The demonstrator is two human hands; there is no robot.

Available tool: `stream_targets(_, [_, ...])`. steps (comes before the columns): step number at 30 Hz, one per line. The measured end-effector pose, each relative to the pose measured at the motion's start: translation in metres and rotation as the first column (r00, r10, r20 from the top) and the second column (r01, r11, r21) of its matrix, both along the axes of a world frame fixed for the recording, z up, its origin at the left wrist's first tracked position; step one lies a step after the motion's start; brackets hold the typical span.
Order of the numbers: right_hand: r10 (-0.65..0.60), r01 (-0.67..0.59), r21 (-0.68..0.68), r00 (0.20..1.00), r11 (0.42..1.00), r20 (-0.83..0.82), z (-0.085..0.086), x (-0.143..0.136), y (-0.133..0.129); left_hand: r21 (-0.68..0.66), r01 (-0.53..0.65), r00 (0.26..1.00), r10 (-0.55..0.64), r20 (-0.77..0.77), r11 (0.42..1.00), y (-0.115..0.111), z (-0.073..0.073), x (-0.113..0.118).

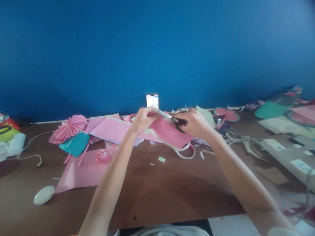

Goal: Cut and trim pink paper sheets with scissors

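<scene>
A cutting step seems to be in hand. Above the far half of the brown table [179, 192], midway between its side ends, the right hand [195, 121] is closed around the dark handles of scissors [180, 122]; the left hand [144, 119] pinches a pale paper piece [161, 113]. The scissors point leftward, toward the left hand, their long axis slanting slightly toward the table's far edge. Whether the blades are parted I cannot tell. The next move likely calls for steady paper and left fingertips clear of the blades.
</scene>
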State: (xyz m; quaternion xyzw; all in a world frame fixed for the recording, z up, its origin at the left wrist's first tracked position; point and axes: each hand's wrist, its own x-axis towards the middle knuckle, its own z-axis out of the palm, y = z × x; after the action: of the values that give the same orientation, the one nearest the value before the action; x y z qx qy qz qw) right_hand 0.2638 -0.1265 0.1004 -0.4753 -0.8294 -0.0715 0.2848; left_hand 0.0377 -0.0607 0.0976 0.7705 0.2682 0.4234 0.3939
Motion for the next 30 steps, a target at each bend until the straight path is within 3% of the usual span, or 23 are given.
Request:
stream_targets(12, [-0.06, 0.06, -0.059, 0.998, 0.996, 0.007, 0.001, 0.006, 0.001, -0.039, 0.006, 0.999, -0.007, -0.034, 0.999, 0.0, 0.0, -0.001])
stream_targets(17, [-0.115, 0.097, -0.097, 0.972, 0.991, -0.206, 0.007, 0.006, -0.001, -0.045, -0.051, 0.999, 0.051, 0.002, 0.998, 0.0, 0.0, -0.002])
stream_targets(20, [-0.087, 0.032, -0.178, 0.947, 0.983, -0.308, 0.004, 0.008, 0.003, -0.061, -0.087, 0.996, 0.088, 0.018, 0.994, 0.0, 0.001, -0.003])
stream_targets(25, [0.005, -0.124, -0.321, 0.938, 0.939, -0.346, -0.004, 0.012, 0.009, -0.014, -0.1, 0.995, 0.1, -0.013, 0.995, 0.0, 0.003, -0.005])
stream_targets(30, [0.013, -0.137, -0.344, 0.94, 0.929, -0.34, -0.005, 0.013, 0.009, 0.057, -0.097, 0.992, 0.101, -0.08, 0.994, 0.003, 0.002, -0.006])
